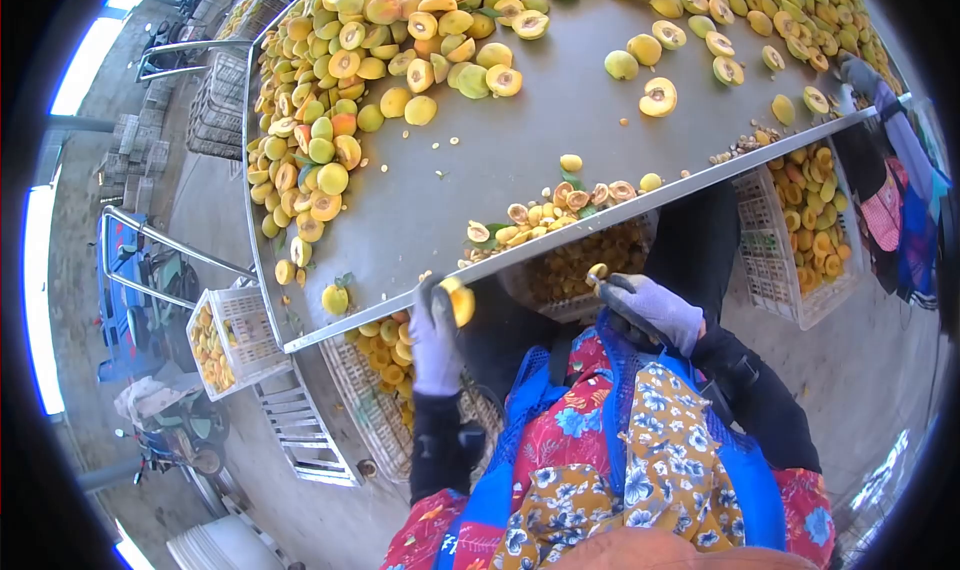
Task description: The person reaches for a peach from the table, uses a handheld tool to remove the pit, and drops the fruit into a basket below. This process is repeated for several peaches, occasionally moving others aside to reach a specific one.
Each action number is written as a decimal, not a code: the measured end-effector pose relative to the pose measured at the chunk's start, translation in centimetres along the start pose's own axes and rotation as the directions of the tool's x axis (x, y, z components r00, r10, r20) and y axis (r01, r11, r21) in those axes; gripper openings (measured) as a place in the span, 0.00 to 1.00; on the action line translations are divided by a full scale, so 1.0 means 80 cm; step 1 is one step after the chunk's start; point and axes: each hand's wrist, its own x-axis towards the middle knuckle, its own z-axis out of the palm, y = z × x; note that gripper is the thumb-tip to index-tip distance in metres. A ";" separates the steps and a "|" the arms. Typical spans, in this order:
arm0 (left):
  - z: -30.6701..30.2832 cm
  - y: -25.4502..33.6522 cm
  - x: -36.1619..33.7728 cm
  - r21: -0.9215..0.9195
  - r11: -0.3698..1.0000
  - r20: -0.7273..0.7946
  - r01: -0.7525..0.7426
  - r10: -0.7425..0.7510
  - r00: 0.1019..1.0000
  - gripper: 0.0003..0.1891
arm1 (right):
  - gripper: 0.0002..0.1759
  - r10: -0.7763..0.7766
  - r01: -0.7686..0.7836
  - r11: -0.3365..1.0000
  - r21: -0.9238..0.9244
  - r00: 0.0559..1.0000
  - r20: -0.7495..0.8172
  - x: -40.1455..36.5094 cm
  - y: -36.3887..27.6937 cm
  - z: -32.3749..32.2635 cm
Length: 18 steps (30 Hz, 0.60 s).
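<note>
My left hand (pixel 434 335), in a grey-purple glove, is at the table's front edge, closed on a yellow fruit piece (pixel 459 301). My right hand (pixel 655 308), gloved the same way, is in front of my body below the edge, with its fingers pinching a small brownish piece (pixel 597 271), perhaps a pit. On the metal table (pixel 520 140) lie heaps of whole and halved yellow-green fruits (pixel 385 10). Near the front edge is a small pile of pits and darker halves (pixel 560 210).
Below the edge stand crates of fruit halves: one at the left (pixel 375 420), one in the middle (pixel 590 265), one at the right (pixel 790 240). Another white crate (pixel 255 345) is beyond the table's left corner. A co-worker's gloved hand (pixel 865 75) reaches over the table's right end.
</note>
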 end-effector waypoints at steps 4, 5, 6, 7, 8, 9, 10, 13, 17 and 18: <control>-0.056 -0.012 0.032 0.921 0.389 -0.103 -0.013 0.276 0.956 0.27 | 0.20 0.014 -0.009 0.996 -0.088 0.999 0.052 0.033 0.051 -0.028; -0.046 0.015 0.064 0.884 0.462 -0.093 -0.070 0.320 0.943 0.27 | 0.21 0.060 -0.055 0.995 -0.083 0.996 0.066 0.042 0.060 -0.030; -0.024 0.042 0.099 0.810 0.570 -0.057 -0.142 0.318 0.947 0.25 | 0.24 -0.052 0.065 0.957 -0.282 0.997 0.054 0.066 0.091 -0.038; 0.007 0.065 0.139 0.715 0.666 -0.019 -0.211 0.321 0.947 0.24 | 0.25 -0.060 0.075 0.934 -0.348 0.997 0.052 0.064 0.086 -0.038; 0.039 0.067 0.187 0.730 0.570 0.073 -0.376 0.482 0.873 0.21 | 0.25 -0.070 0.082 0.907 -0.413 0.997 0.045 0.056 0.073 -0.037; 0.078 0.109 0.220 0.721 0.618 0.108 -0.313 0.347 0.932 0.24 | 0.26 -0.080 0.087 0.875 -0.477 0.996 0.035 0.046 0.058 -0.038; 0.116 0.119 0.262 0.713 0.634 0.117 -0.300 0.315 0.942 0.26 | 0.24 -0.128 0.135 0.882 -0.452 0.991 0.047 0.032 0.040 -0.038; 0.206 0.106 0.349 0.721 0.642 0.114 -0.261 0.263 0.958 0.31 | 0.23 -0.296 0.202 0.790 -0.579 0.952 -0.072 0.010 0.027 -0.041; 0.230 0.063 0.362 0.468 0.725 0.250 -0.506 0.441 0.862 0.30 | 0.14 -0.479 0.260 0.736 -0.625 0.852 -0.211 -0.003 -0.001 -0.041; 0.223 0.053 0.347 0.337 0.766 0.287 -0.547 0.470 0.835 0.29 | 0.11 -0.638 0.398 0.665 -0.631 0.743 -0.204 0.004 0.001 -0.042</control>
